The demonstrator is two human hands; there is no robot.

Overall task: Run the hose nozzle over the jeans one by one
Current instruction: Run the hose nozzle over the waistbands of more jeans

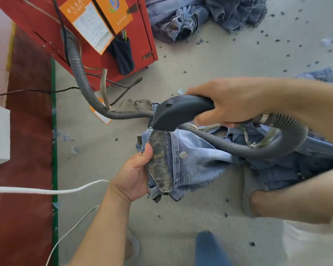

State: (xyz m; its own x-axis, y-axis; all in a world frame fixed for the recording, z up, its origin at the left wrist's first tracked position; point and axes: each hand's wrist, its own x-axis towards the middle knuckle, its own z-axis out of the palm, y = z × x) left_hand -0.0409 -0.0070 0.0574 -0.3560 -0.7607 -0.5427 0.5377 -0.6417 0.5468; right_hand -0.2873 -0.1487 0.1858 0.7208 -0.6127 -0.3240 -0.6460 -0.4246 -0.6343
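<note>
Floor (pixel 181 223): pale grey, strewn with small dark scraps; a red strip with a green edge runs down the left side
Red cabinet (pixel 96 60): far left, orange sheets fixed to its front
Far pile of jeans (pixel 200 16): heaped on the floor beyond the cabinet, well apart from the hands
Jeans (pixel 198 164): light blue pair bunched at the centre, waistband towards the left, more denim spreading to the right
Hose (pixel 79 73): grey ribbed tube coming down from the cabinet, passing behind the nozzle and looping round on the right over the denim
Hose nozzle (pixel 173 114): dark plastic head, its mouth set against the top of the waistband
Right hand (pixel 233 104): curled round the nozzle's handle
Left hand (pixel 135 175): clasps the waistband edge, thumb on top
White cord (pixel 46 191): lies across the near left floor
</note>
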